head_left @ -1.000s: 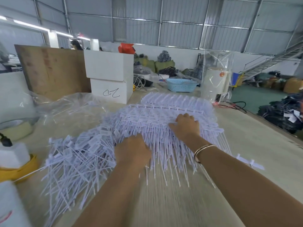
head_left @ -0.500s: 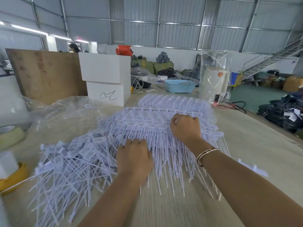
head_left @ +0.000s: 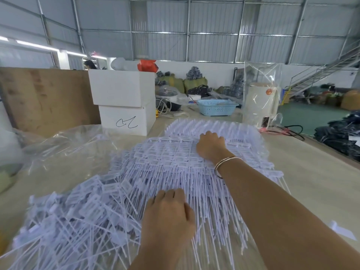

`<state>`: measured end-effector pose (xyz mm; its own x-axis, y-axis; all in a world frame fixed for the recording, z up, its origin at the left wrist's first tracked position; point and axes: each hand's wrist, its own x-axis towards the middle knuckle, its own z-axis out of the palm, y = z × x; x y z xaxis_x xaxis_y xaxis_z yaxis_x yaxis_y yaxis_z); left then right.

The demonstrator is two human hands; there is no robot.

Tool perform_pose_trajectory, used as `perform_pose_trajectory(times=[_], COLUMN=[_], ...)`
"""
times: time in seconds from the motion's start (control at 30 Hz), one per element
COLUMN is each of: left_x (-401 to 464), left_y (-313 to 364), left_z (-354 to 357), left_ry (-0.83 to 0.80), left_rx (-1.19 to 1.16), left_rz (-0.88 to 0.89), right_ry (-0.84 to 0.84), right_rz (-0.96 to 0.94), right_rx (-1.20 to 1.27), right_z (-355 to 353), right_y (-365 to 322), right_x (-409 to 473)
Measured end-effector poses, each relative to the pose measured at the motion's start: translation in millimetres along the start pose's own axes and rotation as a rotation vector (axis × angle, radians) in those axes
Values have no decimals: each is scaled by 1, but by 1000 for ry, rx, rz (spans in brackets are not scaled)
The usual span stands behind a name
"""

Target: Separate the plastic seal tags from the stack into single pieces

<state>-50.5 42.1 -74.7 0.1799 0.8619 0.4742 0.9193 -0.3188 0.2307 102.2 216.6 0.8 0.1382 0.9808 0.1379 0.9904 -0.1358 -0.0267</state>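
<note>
While the stack of seal tags (head_left: pixel 187 162) lies flat on the table (head_left: pixel 311 182), both hands are on it. Landmark for positions: this stack.

Stack: white plastic tags joined in rows, flag ends forming a grid across the middle, thin tails fanning toward the camera and over the far edge.

Right hand (head_left: pixel 211 146): on the far right part of the stack's grid, knuckles up, fingers curled down over the top row of tags. Fingertips are hidden, so whether they pinch a tag or only press cannot be told. A thin bangle (head_left: pixel 224 164) sits on that wrist.

Left hand (head_left: pixel 168 213): on the near edge of the stack, over the tails, fingers curled under into the strands. What exactly it holds is hidden by the back of the hand; it appears to grip a bunch of tails.

Loose tags (head_left: pixel 68 217): a disordered pile of single pieces, touching the stack's near left side.

Clear plastic bag (head_left: pixel 64 145): crumpled, left of the stack, beyond the loose pile.

Two white boxes (head_left: pixel 124 102): stacked one on the other, beyond the stack's far left corner; the lower one bears a black scribble.

Blue basket (head_left: pixel 216 107): beyond the stack's far edge, well apart from it.

One stray tag (head_left: pixel 340 231): on the table, right of the stack, apart from it.
</note>
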Motion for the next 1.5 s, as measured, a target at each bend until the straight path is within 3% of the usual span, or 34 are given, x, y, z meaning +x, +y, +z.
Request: perform_pose_trajectory(times=[0.13,0.3,0.47,0.67,0.87,0.93,1.07,1.2,1.27,1.37,1.43,1.5], left_x=[0,0,-1,-1,-2,-4,-6,-3,-4,-6,-6,-3], left_y=[2,3,6,6,9,10,8,-2,-6,-11,-11,-12], left_z=[-3,-8,-15,-15,-23,-23,-21,-19,-21,-20,-19,-20], left_ry=[24,58,243,318,397,392,253,110,6,-77,3,194], left_rx=[-9,1,-90,-142,-227,-365,-794,-1064,-1018,-624,-535,-568], left_rz=[-10,-20,28,67,155,173,34,-26,60,261,244,82], right_ry=[-9,14,5,298,150,61,-77,-5,113,217,109,-12], right_rz=[59,-22,68,-24,-95,-140,-78,-43,-68,-234,-327,-352], right_rx=[-51,2,-1,111,-17,6,249,469,560,830,881,815], right_z=[0,-2,-11,-44,-96,-83,-35,-14,-15,-18,-18,-18], right_y=[3,10,23,25,20,17,24,44,52,55,49,41], right_x=[2,-2,-3,-24,-77,-103,-153,-175,-177,-177,-175,-169])
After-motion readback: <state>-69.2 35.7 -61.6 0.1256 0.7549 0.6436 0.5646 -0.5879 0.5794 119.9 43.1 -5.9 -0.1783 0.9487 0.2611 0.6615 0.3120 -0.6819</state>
